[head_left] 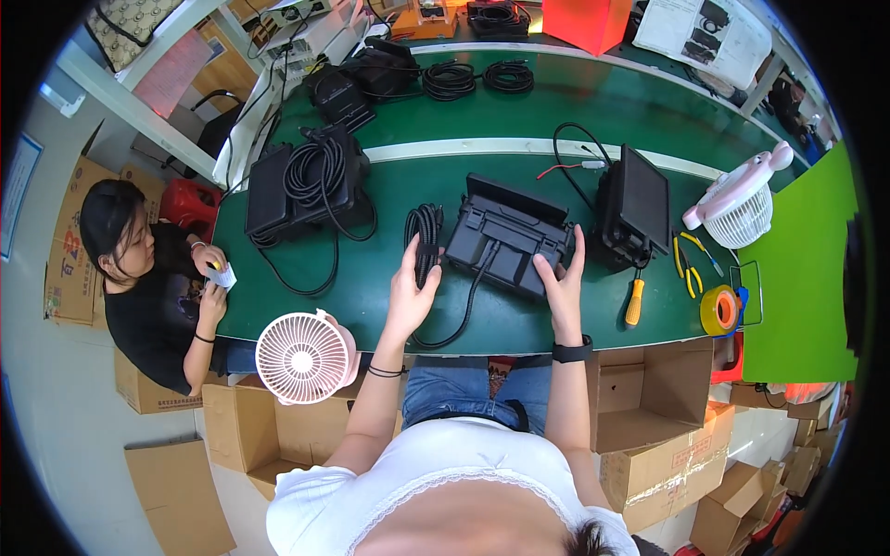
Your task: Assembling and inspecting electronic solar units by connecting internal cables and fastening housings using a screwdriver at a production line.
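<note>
Curling around a pliant-looking bundled cable (425, 227), the left hand (410, 292) sits beside a black device (512, 241) on the green bench (408, 176); the loosely curved right hand (562, 292) clasps the device's right edge. Apparently stiff and moderately heavy, it favors holding by both sides.

Right end of the green tabletop (513, 326): a pink-and-white fan (739, 204), yellow-handled pliers (687, 266) and, nearer the front edge, a roll of yellow tape (716, 312). Left front edge: a pale pink fan (304, 359). Rear: a red box (586, 23) beside a printed sheet (702, 37). Far left: a seated co-worker (139, 306). Lower right: an open cardboard box (663, 380).
</note>
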`<state>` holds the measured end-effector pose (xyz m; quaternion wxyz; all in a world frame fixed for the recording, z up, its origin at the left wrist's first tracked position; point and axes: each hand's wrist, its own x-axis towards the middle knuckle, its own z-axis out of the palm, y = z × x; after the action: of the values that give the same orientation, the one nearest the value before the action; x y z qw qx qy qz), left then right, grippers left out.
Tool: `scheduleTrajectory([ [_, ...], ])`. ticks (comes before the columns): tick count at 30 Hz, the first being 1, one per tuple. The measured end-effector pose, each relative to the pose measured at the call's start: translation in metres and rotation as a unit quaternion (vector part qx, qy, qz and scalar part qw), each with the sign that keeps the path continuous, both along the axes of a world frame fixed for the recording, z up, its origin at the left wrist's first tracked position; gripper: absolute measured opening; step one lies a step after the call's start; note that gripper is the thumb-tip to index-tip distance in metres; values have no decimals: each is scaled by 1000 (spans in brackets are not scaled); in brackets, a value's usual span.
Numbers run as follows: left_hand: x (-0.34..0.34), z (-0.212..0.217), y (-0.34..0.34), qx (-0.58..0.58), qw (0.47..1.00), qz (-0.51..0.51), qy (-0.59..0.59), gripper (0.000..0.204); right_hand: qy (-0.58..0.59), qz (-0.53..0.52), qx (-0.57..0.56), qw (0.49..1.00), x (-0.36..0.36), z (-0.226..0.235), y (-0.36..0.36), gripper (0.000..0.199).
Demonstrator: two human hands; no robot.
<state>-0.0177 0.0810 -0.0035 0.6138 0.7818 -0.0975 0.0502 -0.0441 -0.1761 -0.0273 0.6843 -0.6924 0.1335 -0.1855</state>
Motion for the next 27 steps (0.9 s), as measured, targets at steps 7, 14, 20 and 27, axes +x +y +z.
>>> scheduleTrajectory([
  [7, -4, -12, 8, 4, 1000, 0, -8, 65, -62, 107, 50, 991, -15, 17, 6, 113],
  [14, -6, 12, 12, -164, 986, -5, 28, 48, -178, 20, -357, 917, -34, 1, -18, 119],
  [20, 0, 45, -13, -80, 995, 26, -50, 65, -153, 17, -316, 936, -39, -16, -16, 113],
  [27, -1, 74, -35, 120, 954, 15, -274, 66, -149, 18, -297, 943, -44, -24, -19, 109],
])
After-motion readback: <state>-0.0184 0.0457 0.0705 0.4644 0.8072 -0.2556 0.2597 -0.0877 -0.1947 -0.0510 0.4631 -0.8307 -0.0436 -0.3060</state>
